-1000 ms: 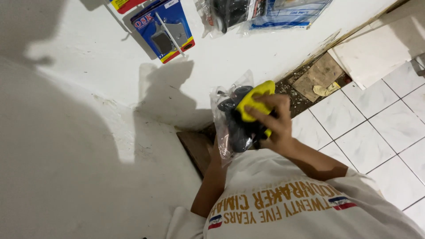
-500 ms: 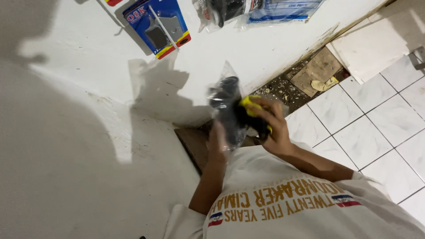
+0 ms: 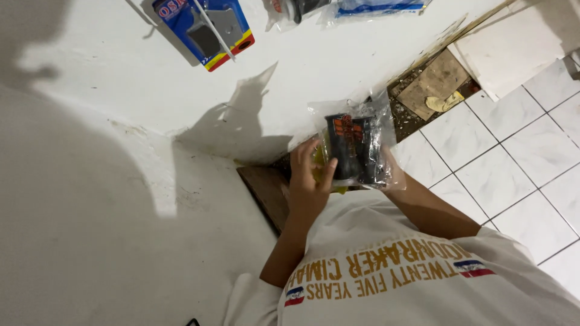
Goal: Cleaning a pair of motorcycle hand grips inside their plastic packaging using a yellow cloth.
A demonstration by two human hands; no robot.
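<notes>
Head view, looking down the person's chest toward a white wall [image 3: 181,78] and a white tiled floor [image 3: 519,175]. The left hand [image 3: 308,181] is closed round the near edge of a clear plastic packet [image 3: 357,142], thumb on its front face and fingers curled behind; the right hand [image 3: 389,172] is largely hidden behind the packet's lower right corner, and it seems to support the packet from behind, though how far it is closed cannot be told. The packet, held upright in front of the chest and just short of the wall, contains a dark, oblong part [image 3: 350,148] with an orange-red label at its top; something yellow shows behind the left fingers. Risks, as judged: the film is slack and glossy, so a light pinch could let the heavy contents slide and the packet drop to the tiles; tugging the film could tear it. Open room lies to the right, over the floor; to the left the wall closes the space, and ahead a broken strip of rubble [image 3: 423,102] with a scrap of cardboard [image 3: 436,81] runs along the wall's foot. Hung on the wall above, well apart from the hands, are a blue carded pack [image 3: 205,30] and further clear bags [image 3: 338,7].
</notes>
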